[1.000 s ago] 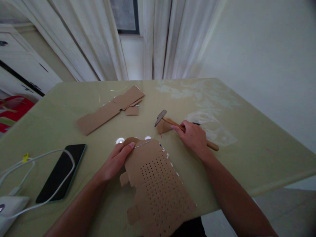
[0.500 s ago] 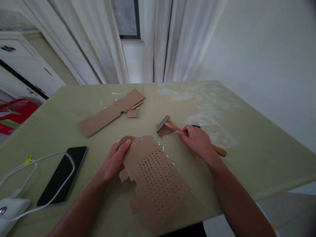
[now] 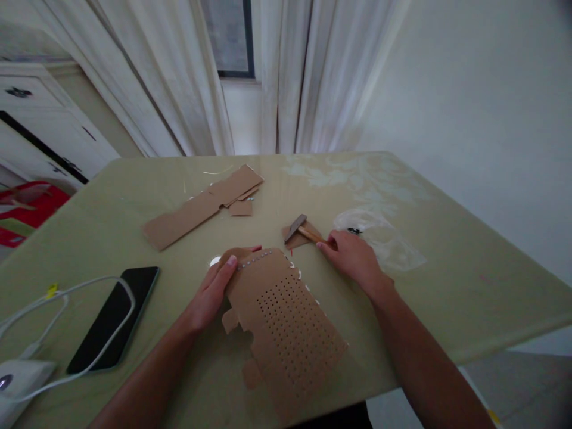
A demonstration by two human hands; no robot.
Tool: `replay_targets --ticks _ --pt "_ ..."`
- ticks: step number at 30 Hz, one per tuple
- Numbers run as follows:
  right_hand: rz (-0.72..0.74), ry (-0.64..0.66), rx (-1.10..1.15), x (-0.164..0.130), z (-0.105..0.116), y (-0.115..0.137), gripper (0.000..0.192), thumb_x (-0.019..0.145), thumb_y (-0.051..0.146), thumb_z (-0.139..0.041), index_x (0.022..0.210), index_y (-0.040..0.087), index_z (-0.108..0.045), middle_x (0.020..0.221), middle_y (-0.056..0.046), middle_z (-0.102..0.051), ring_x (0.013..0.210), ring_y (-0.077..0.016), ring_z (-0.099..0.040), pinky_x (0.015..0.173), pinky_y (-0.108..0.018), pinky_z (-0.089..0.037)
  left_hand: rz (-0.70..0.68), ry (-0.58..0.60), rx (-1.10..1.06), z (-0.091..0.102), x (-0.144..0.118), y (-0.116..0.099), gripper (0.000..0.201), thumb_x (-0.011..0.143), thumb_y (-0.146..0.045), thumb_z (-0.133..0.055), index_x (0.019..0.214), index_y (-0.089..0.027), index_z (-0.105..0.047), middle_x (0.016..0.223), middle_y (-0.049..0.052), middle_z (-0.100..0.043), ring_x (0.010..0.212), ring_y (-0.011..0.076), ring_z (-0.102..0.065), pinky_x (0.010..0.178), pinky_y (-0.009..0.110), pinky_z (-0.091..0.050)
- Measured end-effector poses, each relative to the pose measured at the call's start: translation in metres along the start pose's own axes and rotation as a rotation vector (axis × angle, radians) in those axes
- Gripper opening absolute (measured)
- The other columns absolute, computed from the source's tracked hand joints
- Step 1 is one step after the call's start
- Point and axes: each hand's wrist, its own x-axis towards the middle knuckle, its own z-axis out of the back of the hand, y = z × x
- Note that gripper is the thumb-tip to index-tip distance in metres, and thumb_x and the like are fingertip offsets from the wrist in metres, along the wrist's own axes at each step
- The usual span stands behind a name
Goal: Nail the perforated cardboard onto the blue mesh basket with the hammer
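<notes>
My left hand (image 3: 213,293) grips the upper left corner of a brown cardboard sheet (image 3: 297,333), thumb on top and most fingers hidden behind. Rows of small holes cover much of the sheet, and a line of small silvery dots runs along its top end. On the right, my right hand (image 3: 353,257) is closed around the wooden handle of a hammer (image 3: 313,234). The metal head lies over a small cardboard piece (image 3: 292,239). My palm and forearm hide the handle's far end. A small white round thing (image 3: 215,261) shows beside my left hand.
Long cardboard strips (image 3: 205,205) and a small offcut (image 3: 241,208) lie farther back on the table. Clear plastic film (image 3: 393,241) with a small dark item (image 3: 354,230) is beyond my right hand. At left are a phone (image 3: 114,319), a white cable (image 3: 102,278) and a white device (image 3: 22,384).
The cardboard sheet has shifted slightly right with my left hand, and the white round thing has come into view. My right hand has slid a little along the hammer toward its head.
</notes>
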Motion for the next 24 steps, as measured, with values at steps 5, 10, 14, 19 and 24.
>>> replay_targets --ticks 5,10,14,19,24 --pt "0.127 -0.245 0.246 -0.007 0.007 0.014 0.036 0.107 0.05 -0.06 0.091 0.02 -0.07 0.094 -0.01 -0.073 0.084 -0.0236 -0.065 0.072 -0.034 -0.042 -0.016 -0.023 0.078 0.0 0.001 0.005 0.065 0.103 -0.072 -0.059 0.133 -0.019 -0.08 0.138 0.014 -0.079 0.126 0.0351 -0.073 0.107 0.041 -0.057" --pt "0.411 0.161 0.891 -0.024 0.008 0.035 0.057 0.107 0.071 -0.051 0.083 0.021 -0.065 0.07 0.0 -0.061 0.064 -0.0154 -0.054 0.062 -0.029 -0.04 0.033 -0.077 0.001 -0.006 -0.001 0.008 0.066 0.099 -0.074 -0.062 0.129 -0.018 -0.081 0.128 0.014 -0.083 0.114 0.0349 -0.076 0.097 0.041 -0.06" --pt "0.44 0.335 0.961 -0.032 0.002 0.043 0.055 0.097 0.071 -0.071 0.078 0.02 -0.066 0.069 0.001 -0.061 0.063 -0.013 -0.05 0.059 -0.028 -0.036 0.001 -0.026 -0.05 -0.008 -0.002 0.008 0.069 0.102 -0.075 -0.058 0.133 -0.017 -0.078 0.129 0.014 -0.082 0.115 0.0327 -0.076 0.099 0.039 -0.059" --pt "0.353 0.384 1.074 -0.029 -0.004 0.044 0.051 0.088 0.066 -0.083 0.078 0.019 -0.065 0.069 0.004 -0.056 0.062 -0.0111 -0.045 0.056 -0.026 -0.033 -0.005 -0.055 -0.073 -0.008 -0.003 0.015 0.069 0.102 -0.077 -0.056 0.131 -0.018 -0.079 0.125 0.013 -0.084 0.108 0.0303 -0.078 0.093 0.038 -0.061" --pt "0.299 0.46 1.218 -0.029 -0.005 0.045 0.049 0.083 0.061 -0.09 0.08 0.02 -0.065 0.068 0.006 -0.056 0.06 -0.0095 -0.046 0.054 -0.024 -0.033 -0.004 -0.094 -0.072 -0.009 -0.004 0.017 0.068 0.101 -0.077 -0.058 0.128 -0.019 -0.081 0.124 0.014 -0.084 0.11 0.0328 -0.079 0.092 0.039 -0.063"
